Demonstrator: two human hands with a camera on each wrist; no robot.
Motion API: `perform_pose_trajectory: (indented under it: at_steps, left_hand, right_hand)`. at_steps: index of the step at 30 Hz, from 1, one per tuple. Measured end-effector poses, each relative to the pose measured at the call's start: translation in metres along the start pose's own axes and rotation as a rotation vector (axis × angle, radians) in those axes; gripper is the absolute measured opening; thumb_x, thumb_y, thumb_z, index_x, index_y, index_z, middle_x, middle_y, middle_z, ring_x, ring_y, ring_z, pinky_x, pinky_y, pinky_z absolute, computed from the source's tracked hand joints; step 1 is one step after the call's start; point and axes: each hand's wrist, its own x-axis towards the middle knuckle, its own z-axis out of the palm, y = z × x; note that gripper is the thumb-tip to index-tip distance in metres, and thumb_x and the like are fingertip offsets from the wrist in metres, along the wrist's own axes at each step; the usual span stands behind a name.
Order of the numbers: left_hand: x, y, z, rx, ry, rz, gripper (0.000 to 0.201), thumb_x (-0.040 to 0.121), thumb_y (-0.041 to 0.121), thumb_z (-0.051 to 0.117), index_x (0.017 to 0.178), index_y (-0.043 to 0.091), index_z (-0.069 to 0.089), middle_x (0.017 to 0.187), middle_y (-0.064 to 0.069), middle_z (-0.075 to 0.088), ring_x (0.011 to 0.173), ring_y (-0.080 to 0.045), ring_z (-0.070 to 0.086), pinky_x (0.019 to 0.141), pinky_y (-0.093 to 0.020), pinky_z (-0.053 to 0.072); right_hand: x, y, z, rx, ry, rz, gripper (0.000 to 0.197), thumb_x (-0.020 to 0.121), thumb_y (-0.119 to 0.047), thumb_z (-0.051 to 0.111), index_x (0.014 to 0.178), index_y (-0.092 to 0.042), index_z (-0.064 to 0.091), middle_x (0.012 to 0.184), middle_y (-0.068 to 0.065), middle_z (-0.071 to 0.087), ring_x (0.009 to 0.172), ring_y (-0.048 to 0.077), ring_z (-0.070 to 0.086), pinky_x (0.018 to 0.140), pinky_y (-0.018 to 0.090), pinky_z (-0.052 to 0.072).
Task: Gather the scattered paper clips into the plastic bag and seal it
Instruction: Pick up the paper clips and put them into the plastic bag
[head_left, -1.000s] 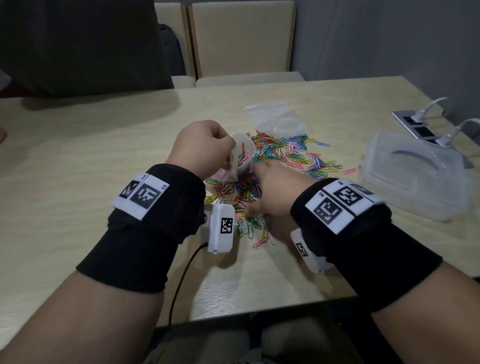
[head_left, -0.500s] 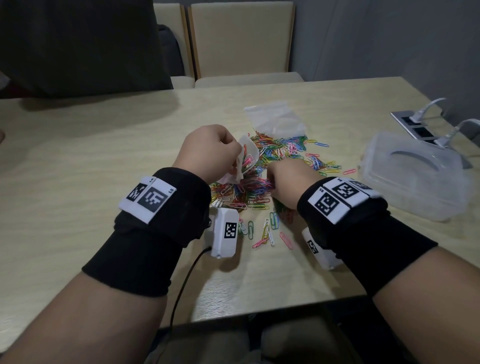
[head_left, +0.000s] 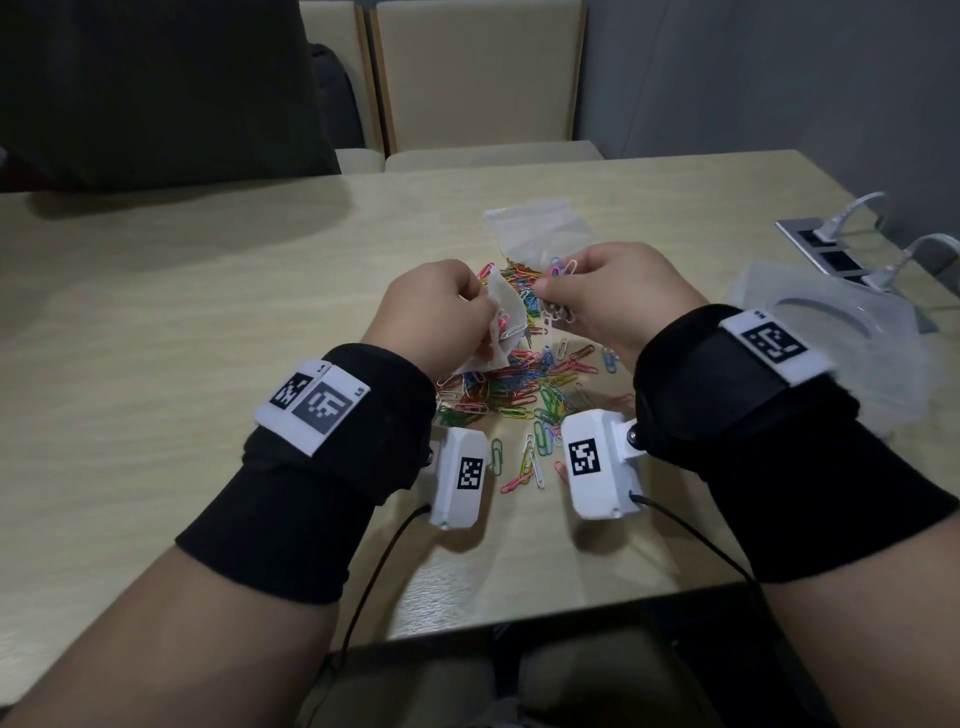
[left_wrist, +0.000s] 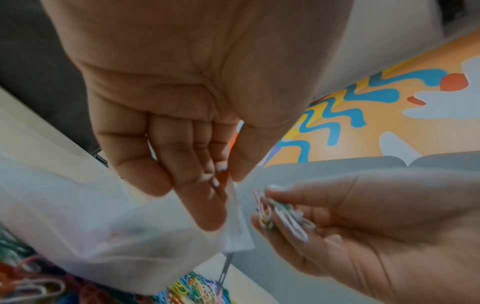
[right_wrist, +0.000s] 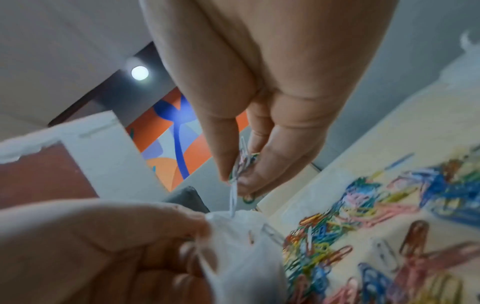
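My left hand (head_left: 441, 312) pinches the rim of a small clear plastic bag (head_left: 501, 325) and holds it up over the table; a few clips show inside it. My right hand (head_left: 608, 301) is raised beside the bag's mouth and pinches a bunch of coloured paper clips (head_left: 558, 291) between thumb and fingers. In the left wrist view the bag (left_wrist: 145, 242) hangs from my fingers and the bunch (left_wrist: 280, 216) lies in the right hand. The right wrist view has one clip (right_wrist: 233, 195) touching the bag's rim (right_wrist: 233, 222). A scattered pile of paper clips (head_left: 519, 395) lies on the table below.
A second clear bag (head_left: 540, 228) lies flat behind the pile. A clear plastic box (head_left: 831, 332) stands at the right, with a socket panel and white cables (head_left: 841, 234) behind it. Chairs (head_left: 478, 83) stand at the table's far edge. The table (head_left: 182, 338) is pale wood.
My right hand has lifted from the pile with a bunch of clips and come up beside the bag's mouth. My left hand has kept hold of the bag.
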Motion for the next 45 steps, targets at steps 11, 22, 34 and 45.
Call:
perform_pose_trajectory:
  at_steps: [11, 22, 34, 45]
  left_hand:
    - [0.0, 0.005, 0.005, -0.013, 0.018, 0.039, 0.016, 0.088, 0.02, 0.056, 0.079, 0.008, 0.061, 0.074, -0.009, 0.061, 0.079, -0.032, 0.061, 0.076, -0.042, 0.053]
    - [0.002, 0.004, 0.004, -0.015, 0.019, 0.021, 0.016, 0.088, 0.021, 0.056, 0.075, 0.013, 0.058, 0.083, -0.012, 0.066, 0.085, -0.032, 0.063, 0.076, -0.039, 0.051]
    - [0.0, 0.009, 0.005, 0.016, -0.002, 0.013, 0.02, 0.088, 0.02, 0.055, 0.086, 0.002, 0.064, 0.08, -0.012, 0.061, 0.083, -0.031, 0.06, 0.074, -0.039, 0.05]
    - [-0.002, 0.011, 0.002, -0.024, -0.005, -0.021, 0.018, 0.085, 0.021, 0.056, 0.081, 0.005, 0.064, 0.086, -0.017, 0.07, 0.084, -0.035, 0.067, 0.078, -0.052, 0.056]
  right_hand:
    - [-0.002, -0.007, 0.011, 0.047, -0.216, 0.124, 0.04, 0.079, -0.008, 0.059, 0.118, 0.001, 0.06, 0.113, 0.02, 0.064, 0.097, 0.03, 0.066, 0.087, 0.043, 0.058]
    - [-0.006, 0.011, -0.029, -0.718, -0.016, -0.027, 0.025, 0.093, -0.008, 0.049, 0.11, -0.005, 0.068, 0.107, 0.012, 0.068, 0.103, 0.032, 0.064, 0.09, 0.037, 0.054]
    - [-0.013, 0.044, -0.018, -1.105, -0.396, 0.135, 0.017, 0.095, -0.014, 0.048, 0.107, -0.007, 0.057, 0.092, 0.007, 0.053, 0.087, 0.025, 0.048, 0.071, 0.03, 0.041]
    - [0.029, 0.039, -0.033, -0.882, -0.014, 0.267, 0.08, 0.089, -0.055, 0.055, 0.146, -0.007, 0.028, 0.145, 0.017, 0.039, 0.126, 0.033, 0.048, 0.095, 0.036, 0.041]
